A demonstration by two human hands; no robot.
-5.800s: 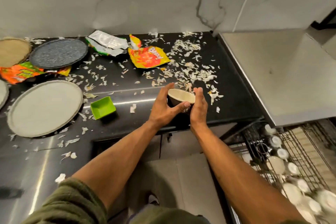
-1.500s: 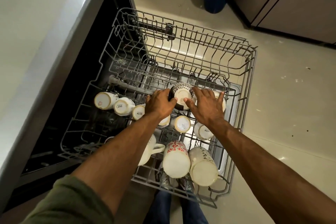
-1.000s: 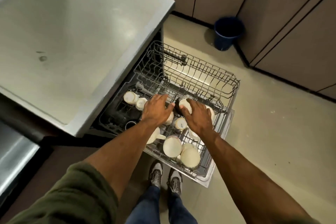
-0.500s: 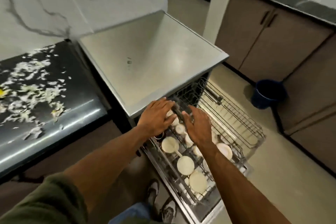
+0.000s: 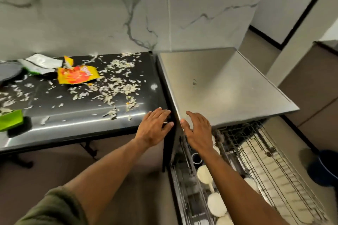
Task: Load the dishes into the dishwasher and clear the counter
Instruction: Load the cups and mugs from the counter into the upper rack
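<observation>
Black and glossy, the counter [image 5: 80, 115] is seen covered with pale scraps [image 5: 113, 78] that are scattered over most of its surface. At the far left a green container [image 5: 11, 119] is cut off by the frame edge, and only a part of a dark plate [image 5: 9, 71] is visible behind it, so what else is waiting there cannot be told. Beside the plate a silver wrapper [image 5: 42, 63] and an orange snack bag [image 5: 76, 75] are lying flat; these are judged to be rubbish that is not yet cleared. Near the right corner of the counter the left hand [image 5: 152, 128] is held with fingers loose and spread, and nothing is gripped by it. Just beside it, in front of the steel dishwasher top [image 5: 228, 86], the right hand [image 5: 198, 131] is held in the same relaxed way, also holding nothing. Both hands are probably free because the next dish is to be fetched from the counter. Below the steel top the rack [image 5: 265, 170] is pulled out, and pale cups [image 5: 216, 206] are resting in it upside down, likely so that water can drain. The rack is blurred and partly hidden by the right forearm, so its contents cannot be counted. At the far right a blue bucket [image 5: 325, 168] is cut off.
</observation>
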